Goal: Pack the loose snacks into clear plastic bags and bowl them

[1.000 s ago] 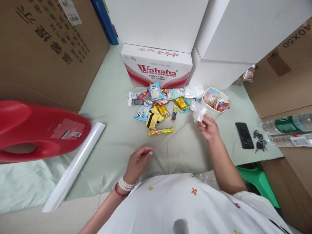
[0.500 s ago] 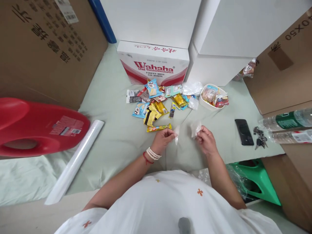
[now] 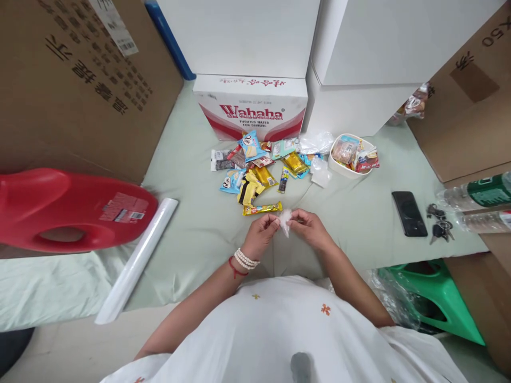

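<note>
A small, crumpled piece of clear plastic (image 3: 285, 222) is pinched between my two hands, low over the table. My left hand (image 3: 260, 234), with a beaded bracelet and a red cord at the wrist, grips its left side. On the other side, my right hand (image 3: 310, 227) pinches it between thumb and fingers. Just beyond the fingers lies a long yellow snack packet (image 3: 262, 208). Behind it spread several wrapped snacks, among them a yellow and black packet (image 3: 249, 187) and a blue packet (image 3: 250, 146). Another clear plastic piece (image 3: 321, 173) rests right of the heap.
A white bowl (image 3: 348, 171) of wrapped snacks stands to the right. Farther right lie a black phone (image 3: 409, 214), keys (image 3: 441, 229) and plastic bottles (image 3: 489, 191). A Wahaba-style printed carton (image 3: 254, 109) backs the heap. At left are a red jug (image 3: 80, 207) and a white roll (image 3: 138, 260).
My right hand has moved left to meet my left hand at the plastic piece. The plastic it held before now lies by the snack heap. The view has shifted slightly.
</note>
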The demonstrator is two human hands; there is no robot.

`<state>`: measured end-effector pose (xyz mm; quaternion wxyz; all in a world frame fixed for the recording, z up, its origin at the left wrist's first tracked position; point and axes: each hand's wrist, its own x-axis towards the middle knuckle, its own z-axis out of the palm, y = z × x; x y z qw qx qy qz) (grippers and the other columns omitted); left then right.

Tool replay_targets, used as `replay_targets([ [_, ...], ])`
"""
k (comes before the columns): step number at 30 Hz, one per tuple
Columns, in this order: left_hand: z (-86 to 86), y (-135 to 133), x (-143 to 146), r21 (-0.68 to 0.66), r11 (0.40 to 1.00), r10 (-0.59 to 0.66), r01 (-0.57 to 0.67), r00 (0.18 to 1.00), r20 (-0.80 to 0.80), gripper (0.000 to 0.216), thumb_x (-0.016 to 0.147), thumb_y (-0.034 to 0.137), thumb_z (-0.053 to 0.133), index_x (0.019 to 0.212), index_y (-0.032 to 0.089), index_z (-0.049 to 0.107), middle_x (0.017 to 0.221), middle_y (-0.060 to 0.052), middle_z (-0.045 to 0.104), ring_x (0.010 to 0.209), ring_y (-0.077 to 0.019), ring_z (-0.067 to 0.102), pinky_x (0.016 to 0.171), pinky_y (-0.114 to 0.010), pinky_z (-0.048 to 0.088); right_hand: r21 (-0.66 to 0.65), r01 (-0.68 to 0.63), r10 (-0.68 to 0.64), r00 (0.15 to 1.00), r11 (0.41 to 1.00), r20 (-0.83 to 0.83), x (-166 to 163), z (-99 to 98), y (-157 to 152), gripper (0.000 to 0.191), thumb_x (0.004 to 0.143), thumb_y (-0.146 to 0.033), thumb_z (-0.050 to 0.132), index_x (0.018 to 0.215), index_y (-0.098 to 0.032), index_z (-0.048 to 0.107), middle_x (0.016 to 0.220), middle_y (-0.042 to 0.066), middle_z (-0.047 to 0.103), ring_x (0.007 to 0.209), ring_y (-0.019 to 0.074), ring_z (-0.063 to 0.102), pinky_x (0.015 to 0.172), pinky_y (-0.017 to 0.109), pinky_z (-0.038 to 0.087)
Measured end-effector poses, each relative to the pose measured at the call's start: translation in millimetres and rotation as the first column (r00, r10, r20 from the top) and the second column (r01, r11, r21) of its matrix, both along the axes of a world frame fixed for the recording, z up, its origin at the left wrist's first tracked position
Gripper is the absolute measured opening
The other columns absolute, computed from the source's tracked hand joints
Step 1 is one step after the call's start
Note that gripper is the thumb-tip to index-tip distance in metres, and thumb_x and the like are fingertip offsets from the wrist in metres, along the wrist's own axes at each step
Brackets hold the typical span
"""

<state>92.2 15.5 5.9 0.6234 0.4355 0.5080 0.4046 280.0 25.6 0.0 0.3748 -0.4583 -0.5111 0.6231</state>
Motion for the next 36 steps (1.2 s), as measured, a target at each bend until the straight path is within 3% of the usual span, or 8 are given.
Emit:
replay_targets([
  [7,-1.2,4.1,-12.9,-0.029,0.976,-0.216,0.218,0.975,0.045,0.046,0.080,0.061,0.076,0.077,0.017,0.060,0.068,0.004,0.052,0.066,-0.0115,0.044,0.064,-0.026,0.037,-0.131,-0.076,0.073,0.997,0.988,-0.031,41.6,4.6,-10.7,0.039,0.083,-0.053,0.078,0.081,-0.019,0.060,0.072,-0.004,0.055,0.064,0.0106,0.048,0.062,0.024,0.039],
  [13,1.2,4.1,-14.6,-0.223,0.974,0.070,-0.031,0.983,0.171,0.050,0.077,0.066,0.075,0.091,0.019,0.065,0.091,-0.004,0.067,0.079,-0.0161,0.061,0.069,-0.028,0.049,0.282,0.000,-0.066,0.972,0.960,0.226,42.8,8.6,-26.1,0.020,0.097,-0.040,0.066,0.087,-0.022,0.065,0.082,0.001,0.059,0.076,0.0150,0.055,0.071,0.029,0.043],
  [16,5.0,4.8,-10.1,-0.162,0.985,-0.045,0.060,0.994,0.096,0.051,0.073,0.063,0.080,0.097,0.018,0.071,0.093,-0.005,0.069,0.081,-0.0176,0.061,0.068,-0.028,0.049,0.492,-0.111,-0.073,0.938,0.863,0.339,36.1,11.1,-26.7,0.013,0.100,-0.032,0.061,0.094,-0.024,0.070,0.086,0.004,0.065,0.085,0.0188,0.060,0.079,0.033,0.047],
  [19,5.6,6.9,-5.9,-0.058,0.987,-0.150,0.151,0.989,0.009,0.041,0.067,0.052,0.088,0.078,0.016,0.071,0.073,0.000,0.065,0.069,-0.0131,0.055,0.065,-0.026,0.044,0.611,-0.141,-0.146,0.907,0.779,0.395,32.1,13.2,-23.3,0.011,0.101,-0.027,0.061,0.099,-0.025,0.071,0.089,0.005,0.068,0.087,0.0202,0.060,0.079,0.035,0.049],
  [25,0.2,9.1,-8.7,-0.201,0.961,0.217,-0.190,0.968,0.123,0.042,0.061,0.050,0.088,0.078,0.017,0.069,0.063,0.003,0.061,0.058,-0.0105,0.054,0.057,-0.023,0.041,0.739,-0.147,-0.319,0.834,0.658,0.450,27.1,9.1,-29.9,0.013,0.099,-0.021,0.058,0.098,-0.024,0.071,0.090,0.007,0.069,0.084,0.0217,0.057,0.075,0.037,0.049],
  [30,-2.3,8.3,-13.6,-0.250,0.925,0.334,-0.285,0.926,0.178,0.049,0.062,0.058,0.085,0.086,0.019,0.066,0.075,0.001,0.067,0.064,-0.0125,0.060,0.063,-0.027,0.050,0.627,-0.337,-0.052,0.854,0.702,0.518,31.9,13.1,-48.7,0.014,0.101,-0.021,0.057,0.097,-0.024,0.070,0.087,0.005,0.071,0.078,0.0198,0.058,0.072,0.036,0.049],
  [33,-1.7,7.4,-12.2,-0.136,0.930,0.360,-0.343,0.924,0.132,0.045,0.066,0.058,0.083,0.080,0.018,0.065,0.068,0.003,0.062,0.060,-0.0103,0.054,0.059,-0.024,0.045,0.585,-0.135,-0.153,0.897,0.800,0.415,37.2,24.6,-49.9,0.009,0.101,-0.030,0.060,0.104,-0.025,0.068,0.089,0.004,0.068,0.078,0.0191,0.060,0.074,0.035,0.050],
  [36,1.2,3.3,-5.6,-0.027,0.947,0.321,-0.320,0.944,0.079,0.042,0.070,0.055,0.084,0.073,0.018,0.065,0.062,0.004,0.058,0.059,-0.0098,0.050,0.059,-0.023,0.042,0.553,-0.010,-0.266,0.869,0.833,0.417,24.7,29.9,-41.2,0.034,0.096,-0.045,0.066,0.123,-0.025,0.064,0.116,0.011,0.065,0.103,0.0252,0.061,0.084,0.040,0.053],
])
